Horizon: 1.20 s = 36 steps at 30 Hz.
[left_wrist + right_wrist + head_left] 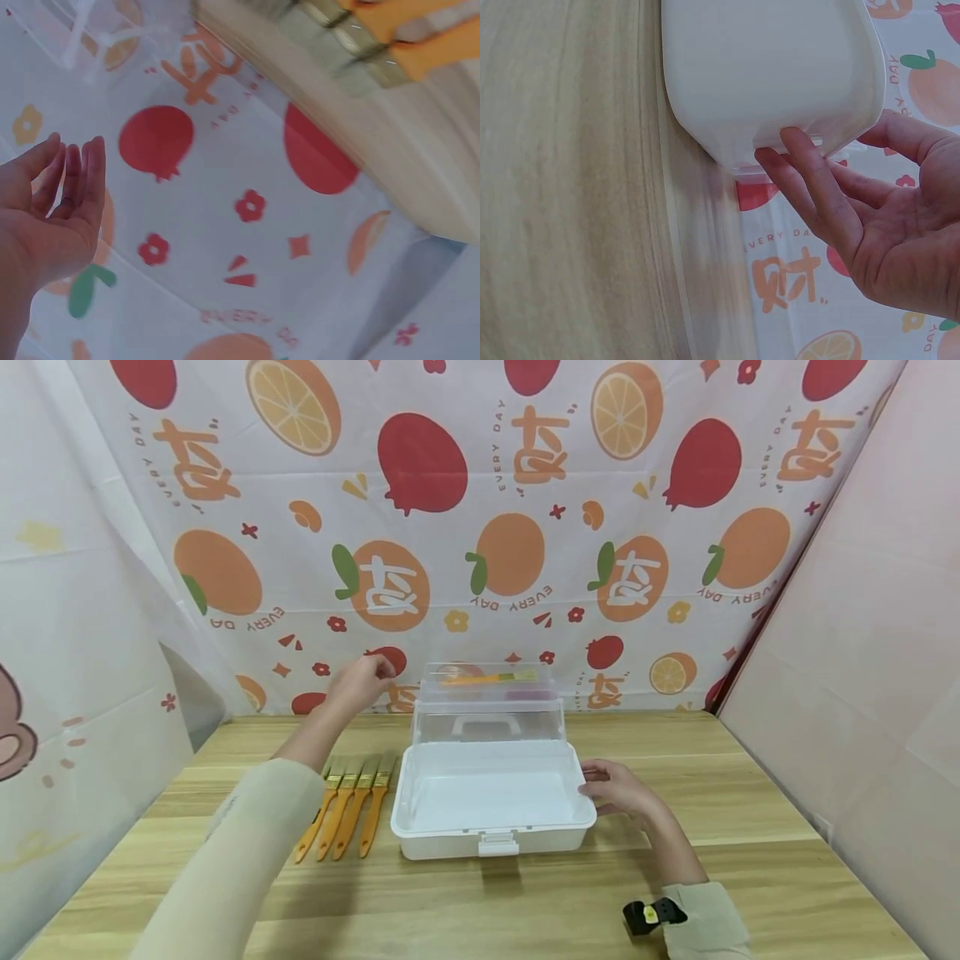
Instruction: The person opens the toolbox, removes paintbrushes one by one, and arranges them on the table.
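Note:
A white plastic storage box (491, 843) stands on the table, its clear lid (435, 727) tipped back. My right hand (618, 789) holds the box at its right end; in the right wrist view, fingers (806, 161) lie on the outer wall with the thumb at the rim. Raised to the left of the lid, my left hand (360, 681) holds nothing, and its fingers are loosely bent in the left wrist view. A paintbrush (487, 678) with an orange handle lies in the clear lid section. Several similar paintbrushes (371, 827) lie side by side left of the box, partly behind my left sleeve.
The wooden table (525, 918) ends at a fruit-printed cloth (510, 635) hung behind it. Pale cloths hang at the left and right sides. Inside the box, the white floor (495, 797) shows. A purple patch shows under the paintbrush in the lid.

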{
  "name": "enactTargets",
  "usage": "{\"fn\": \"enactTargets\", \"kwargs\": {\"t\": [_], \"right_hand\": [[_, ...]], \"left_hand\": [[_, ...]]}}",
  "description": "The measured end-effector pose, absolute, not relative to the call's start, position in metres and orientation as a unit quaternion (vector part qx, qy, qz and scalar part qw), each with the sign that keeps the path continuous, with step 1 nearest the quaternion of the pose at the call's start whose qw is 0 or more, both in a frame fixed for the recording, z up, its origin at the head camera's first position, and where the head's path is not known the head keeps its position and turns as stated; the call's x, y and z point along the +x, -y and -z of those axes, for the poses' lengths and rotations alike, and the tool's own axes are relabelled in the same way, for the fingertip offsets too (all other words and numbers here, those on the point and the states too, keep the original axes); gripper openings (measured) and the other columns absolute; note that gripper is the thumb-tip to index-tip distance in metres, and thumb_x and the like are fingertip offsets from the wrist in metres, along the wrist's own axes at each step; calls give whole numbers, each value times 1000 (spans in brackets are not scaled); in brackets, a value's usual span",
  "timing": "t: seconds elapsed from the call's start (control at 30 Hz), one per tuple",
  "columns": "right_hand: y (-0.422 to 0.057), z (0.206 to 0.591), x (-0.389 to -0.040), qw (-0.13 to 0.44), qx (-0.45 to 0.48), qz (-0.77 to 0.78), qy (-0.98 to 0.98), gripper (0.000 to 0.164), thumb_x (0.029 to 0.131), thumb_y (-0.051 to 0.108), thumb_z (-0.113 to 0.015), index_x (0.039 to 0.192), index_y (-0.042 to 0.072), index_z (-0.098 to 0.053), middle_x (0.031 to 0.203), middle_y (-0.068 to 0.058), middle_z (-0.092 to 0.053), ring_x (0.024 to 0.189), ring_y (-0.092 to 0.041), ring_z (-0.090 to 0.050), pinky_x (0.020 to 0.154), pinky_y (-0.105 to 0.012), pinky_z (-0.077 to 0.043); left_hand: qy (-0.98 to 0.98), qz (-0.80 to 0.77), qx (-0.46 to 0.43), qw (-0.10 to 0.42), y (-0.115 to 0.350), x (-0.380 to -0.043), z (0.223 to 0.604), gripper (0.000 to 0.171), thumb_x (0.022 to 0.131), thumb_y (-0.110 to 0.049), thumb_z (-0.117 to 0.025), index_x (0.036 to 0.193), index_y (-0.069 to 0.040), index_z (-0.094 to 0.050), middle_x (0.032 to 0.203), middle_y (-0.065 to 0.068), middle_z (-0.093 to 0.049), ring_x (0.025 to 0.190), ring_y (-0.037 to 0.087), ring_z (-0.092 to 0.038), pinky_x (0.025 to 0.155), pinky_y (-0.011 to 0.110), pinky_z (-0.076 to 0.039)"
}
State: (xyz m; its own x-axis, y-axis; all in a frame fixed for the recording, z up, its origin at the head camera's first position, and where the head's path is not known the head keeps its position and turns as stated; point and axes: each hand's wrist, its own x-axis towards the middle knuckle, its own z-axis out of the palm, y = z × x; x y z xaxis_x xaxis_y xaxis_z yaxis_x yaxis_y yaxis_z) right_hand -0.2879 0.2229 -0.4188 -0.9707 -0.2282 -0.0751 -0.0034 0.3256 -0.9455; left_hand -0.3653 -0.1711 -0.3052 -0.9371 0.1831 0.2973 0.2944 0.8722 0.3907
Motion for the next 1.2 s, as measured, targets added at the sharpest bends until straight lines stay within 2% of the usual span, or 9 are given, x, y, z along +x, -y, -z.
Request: {"fn": "enactTargets", "kwargs": {"t": [0.17,0.3,0.53,0.67,0.9,1.07,1.2], "right_hand": [[-226,418,-287,98,-74,575,-809,47,87,7,-58,128,-9,-42,117,-21,-52,93,-26,-57,71,-44,-51],[-228,420,-289,96,-70,578,-807,46,86,7,-59,128,-7,-44,116,-20,-53,93,-26,-58,70,-44,-51],[-230,422,-292,102,-77,583,-802,46,86,7,-60,127,-7,-44,116,-20,-53,94,-27,-58,70,-43,-52],[-230,423,-291,106,-83,584,-801,45,86,7,-59,126,-7,-44,115,-21,-53,94,-27,-58,70,-42,-52],[-230,426,-291,104,-83,589,-797,46,85,5,-60,126,-8,-44,115,-20,-53,92,-26,-58,69,-43,-52],[-231,425,-291,101,-83,587,-799,46,85,5,-60,126,-8,-44,115,-20,-53,92,-26,-58,69,-43,-52],[-232,425,-291,98,-83,587,-799,45,84,5,-60,125,-8,-45,114,-20,-53,92,-26,-58,69,-43,-52]], "left_hand": [[960,200,-138,141,138,-380,303,15,88,-9,-59,100,1,-61,93,14,-61,85,27,-56,73,41,-46],[959,198,-151,134,114,-387,306,20,90,-9,-57,107,0,-62,101,14,-61,91,29,-58,74,41,-47],[957,189,-169,139,88,-398,315,25,91,-10,-55,113,1,-61,114,16,-58,111,31,-49,89,42,-41],[956,172,-190,140,79,-405,322,24,92,-8,-54,113,2,-62,114,17,-58,112,31,-49,92,40,-40],[962,168,-187,104,68,-412,332,29,95,-7,-46,119,-8,-62,125,12,-54,118,30,-45,89,40,-42],[967,162,-170,98,65,-414,333,30,96,-8,-44,123,-7,-59,127,14,-52,119,31,-44,95,41,-37],[967,181,-167,70,66,-419,335,33,97,-10,-42,127,-9,-55,131,13,-49,104,31,-52,83,39,-43]]}}
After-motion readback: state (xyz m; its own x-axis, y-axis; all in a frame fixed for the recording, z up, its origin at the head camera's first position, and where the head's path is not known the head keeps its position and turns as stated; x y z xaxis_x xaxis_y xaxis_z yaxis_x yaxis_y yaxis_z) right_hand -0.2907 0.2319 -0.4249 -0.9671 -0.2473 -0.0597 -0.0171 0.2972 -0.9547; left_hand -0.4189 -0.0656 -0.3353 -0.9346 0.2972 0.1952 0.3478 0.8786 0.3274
